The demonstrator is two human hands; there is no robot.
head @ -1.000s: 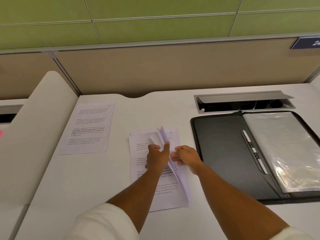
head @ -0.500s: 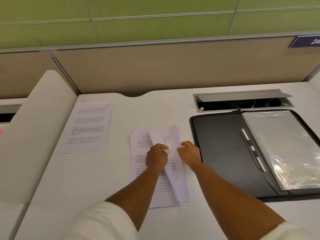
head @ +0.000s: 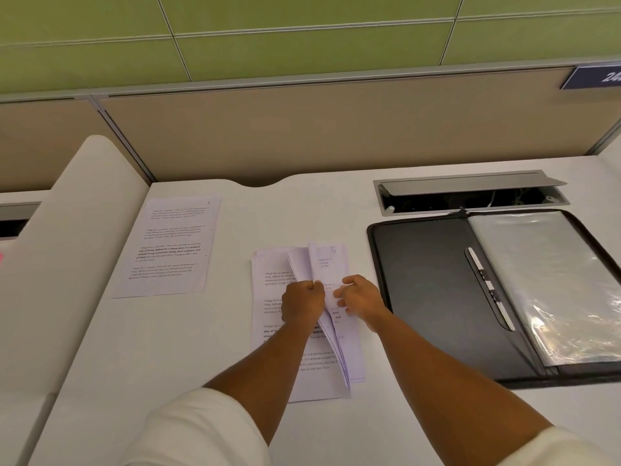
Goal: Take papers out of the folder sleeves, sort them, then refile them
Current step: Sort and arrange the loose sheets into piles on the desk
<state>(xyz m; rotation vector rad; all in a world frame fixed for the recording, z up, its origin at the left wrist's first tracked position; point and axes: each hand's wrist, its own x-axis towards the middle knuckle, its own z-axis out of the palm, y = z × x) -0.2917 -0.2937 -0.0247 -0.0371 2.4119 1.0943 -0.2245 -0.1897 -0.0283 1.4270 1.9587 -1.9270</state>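
I judge I am in the sorting step: the stack of papers (head: pixel 295 331) lies on the desk (head: pixel 168 348) between a single sheet (head: pixel 171 247) set apart at far left and the open folder (head: pixel 423 290) on the right. My left hand (head: pixel 302 302) pinches a few lifted sheets, fingers curled round their edge. My right hand (head: pixel 361 299) rests on the page under them with fingers loosely bent; whether it grips anything I cannot tell. That page bears a handwritten 5. Next I need to read the numbers and peel off 1 sheet cleanly. The plastic sleeves (head: pixel 544 284) run off frame at right, and the body text is too small to read.
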